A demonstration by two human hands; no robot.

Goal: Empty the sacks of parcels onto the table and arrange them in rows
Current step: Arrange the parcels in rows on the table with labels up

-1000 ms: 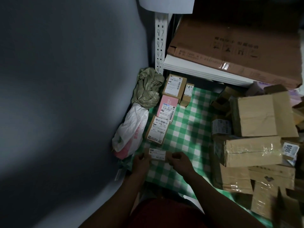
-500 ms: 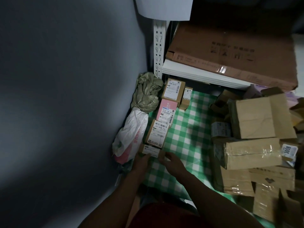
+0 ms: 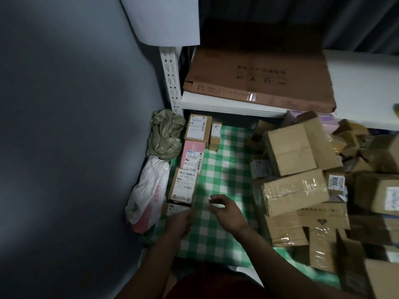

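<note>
Dim light all over. A bare grey wall (image 3: 64, 126) fills the left of the frame. Upper centre, a white slotted shelf post (image 3: 170, 78) meets a white shelf board (image 3: 226, 106), with a white paper sheet (image 3: 168, 18) above at the top edge.

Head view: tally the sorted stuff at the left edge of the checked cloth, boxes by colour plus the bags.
Brown boxes: 4 (far, small one beside it, middle, nearest, partly hidden by the left hand)
Pink box: 1
Green sack: 1
White bag: 1
Total: 7
</note>
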